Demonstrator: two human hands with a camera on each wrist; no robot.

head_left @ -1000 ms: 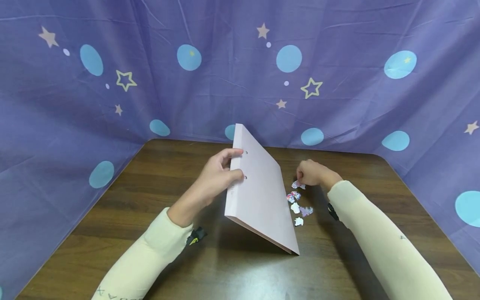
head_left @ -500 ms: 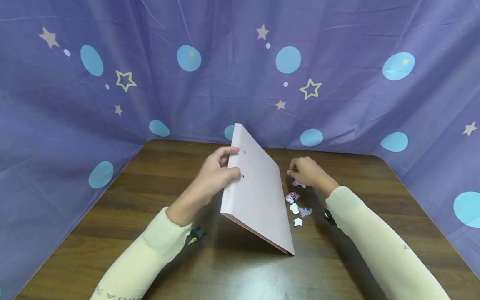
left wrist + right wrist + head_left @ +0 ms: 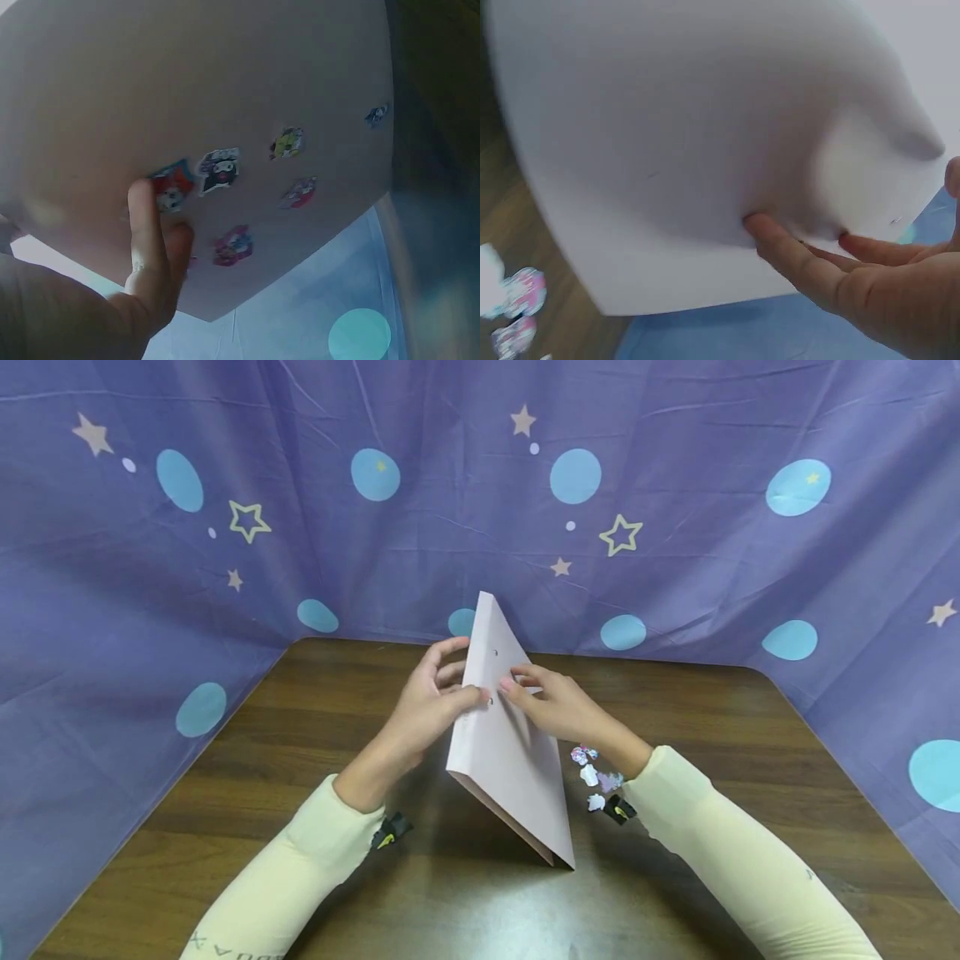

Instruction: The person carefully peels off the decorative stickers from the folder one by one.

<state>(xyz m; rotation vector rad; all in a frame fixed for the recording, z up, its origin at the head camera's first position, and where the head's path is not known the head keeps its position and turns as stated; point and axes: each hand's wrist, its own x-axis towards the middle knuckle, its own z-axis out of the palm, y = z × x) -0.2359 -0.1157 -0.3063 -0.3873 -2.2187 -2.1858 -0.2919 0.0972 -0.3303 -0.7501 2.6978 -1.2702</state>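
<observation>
A pale pink binder (image 3: 517,777) with two small rivets near its spine stands tilted on the wooden table. My left hand (image 3: 427,714) grips it by the spine, thumb on the near cover and fingers behind. In the left wrist view, one left finger lies against a red and blue sticker (image 3: 174,186) on the far cover, among other stickers such as a black and white one (image 3: 219,172). The fingertips of my right hand (image 3: 566,706) touch the plain near cover, with the thumb apart from them in the right wrist view (image 3: 885,292). Nothing shows between those fingers.
Several loose cut-out stickers (image 3: 589,775) lie on the wooden table (image 3: 285,777) right of the binder, partly beneath my right wrist. Black wrist devices show under both cuffs. A purple curtain (image 3: 480,510) with stars and blue dots hangs behind the table.
My right hand has moved left from above the loose stickers to the binder's near cover. The binder is tipped slightly more upright, its lower edge shifted left. The left hand keeps its grip.
</observation>
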